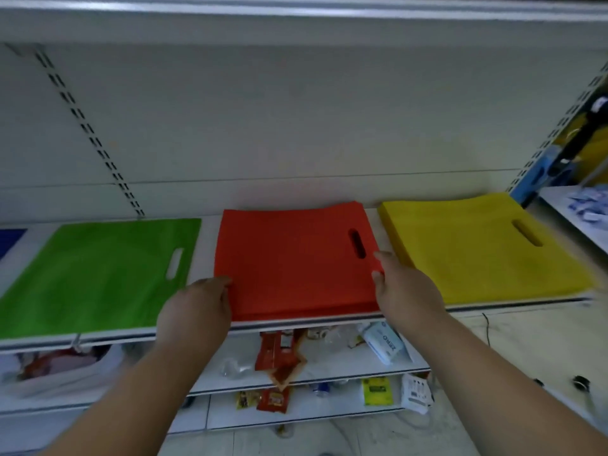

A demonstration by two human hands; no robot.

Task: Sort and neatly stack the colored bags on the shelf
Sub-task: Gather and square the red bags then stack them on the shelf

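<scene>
A stack of red bags (292,261) lies flat in the middle of the white shelf (513,306), its handle slot at the right. My left hand (197,311) touches the stack's front left corner, and my right hand (404,287) presses against its right edge with fingers fairly straight. A green bag (95,274) lies flat to the left, and a stack of yellow bags (483,248) lies to the right. A sliver of a blue bag (10,241) shows at the far left edge.
Lower shelves below hold red snack packets (279,357), a white pack (383,342), a yellow packet (376,391) and crumpled plastic. A slotted upright (88,133) runs up the back panel. Another shelf unit with blue items stands at the far right (585,205).
</scene>
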